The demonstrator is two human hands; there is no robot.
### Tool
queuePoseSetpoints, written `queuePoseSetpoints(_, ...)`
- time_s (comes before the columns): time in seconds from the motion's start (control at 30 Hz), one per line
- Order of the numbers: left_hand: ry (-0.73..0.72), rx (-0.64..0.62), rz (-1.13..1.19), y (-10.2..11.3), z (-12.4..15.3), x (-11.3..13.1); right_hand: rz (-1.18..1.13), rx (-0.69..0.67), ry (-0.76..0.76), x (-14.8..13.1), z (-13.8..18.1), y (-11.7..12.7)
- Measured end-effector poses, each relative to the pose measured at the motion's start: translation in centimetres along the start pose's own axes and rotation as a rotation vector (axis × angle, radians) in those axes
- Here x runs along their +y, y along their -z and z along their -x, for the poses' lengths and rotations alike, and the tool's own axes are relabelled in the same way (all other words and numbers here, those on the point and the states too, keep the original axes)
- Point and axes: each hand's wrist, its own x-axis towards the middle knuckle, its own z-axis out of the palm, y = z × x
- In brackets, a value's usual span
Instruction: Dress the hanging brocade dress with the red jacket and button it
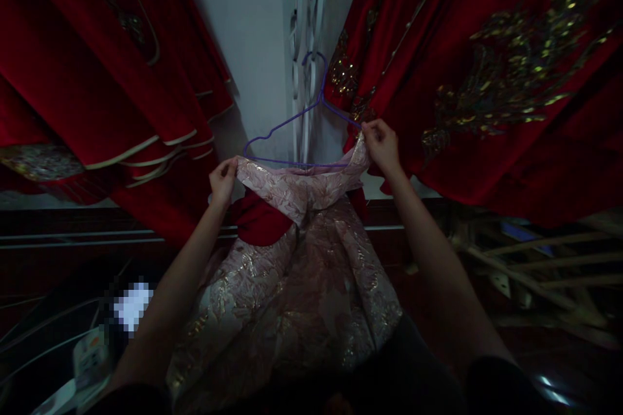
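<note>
Red, pale-edged garments hang at left, a sequined red garment at right. Between them, a pink brocade dress runs lengthwise, neckline at a purple hanger, skirt toward the wearer; left grip and right grip pinch its top corners.

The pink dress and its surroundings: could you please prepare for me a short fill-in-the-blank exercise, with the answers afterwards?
1. The pink dress is pinched by the left hand and the right hand; the one higher in the picture is the ____ one.
2. The colour of the hanger is ____.
3. The cloth on the right is red, and its shiny decoration is ____.

Missing words: right; purple; gold.
</note>
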Motion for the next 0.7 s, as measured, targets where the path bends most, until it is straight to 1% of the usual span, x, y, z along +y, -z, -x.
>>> queuePoseSetpoints(0.13, -0.004, -0.009, 0.017, -0.2, -0.5, 0.8, -0.003, 0.010, 0.009, -0.2, 0.0, 0.1)
queuePoseSetpoints(0.3, 0.009, -0.070, -0.024, -1.0, -2.3, 1.9, 0.005, 0.017, 0.010, -0.7, 0.2, 0.2)
queuePoseSetpoints(0.37, -0.013, -0.126, -0.035, -1.7, -3.2, 2.8, -0.002, 0.016, 0.016, -0.8, 0.3, 0.1)
queuePoseSetpoints(0.43, -0.076, -0.207, -0.038, -2.9, -3.8, 4.3, -0.019, 0.007, 0.019, -0.8, 0.4, 0.0)
queuePoseSetpoints(0.5, -0.135, -0.326, -0.055, -4.2, -4.4, 6.5, -0.035, -0.004, 0.013, -0.7, 0.5, -0.1)
queuePoseSetpoints(0.57, -0.171, -0.473, -0.087, -5.3, -4.8, 8.8, -0.041, -0.007, -0.009, -0.5, 0.4, -0.2)
queuePoseSetpoints(0.63, -0.145, -0.569, -0.107, -5.8, -5.3, 10.3, -0.045, -0.014, -0.039, -0.3, 0.2, -0.3)
queuePoseSetpoints(0.67, -0.105, -0.577, -0.095, -5.7, -5.5, 10.5, -0.051, -0.022, -0.048, -0.1, 0.1, -0.4)
queuePoseSetpoints(0.7, -0.049, -0.552, -0.062, -5.5, -5.7, 10.2, -0.060, -0.033, -0.051, 0.0, 0.0, -0.5)
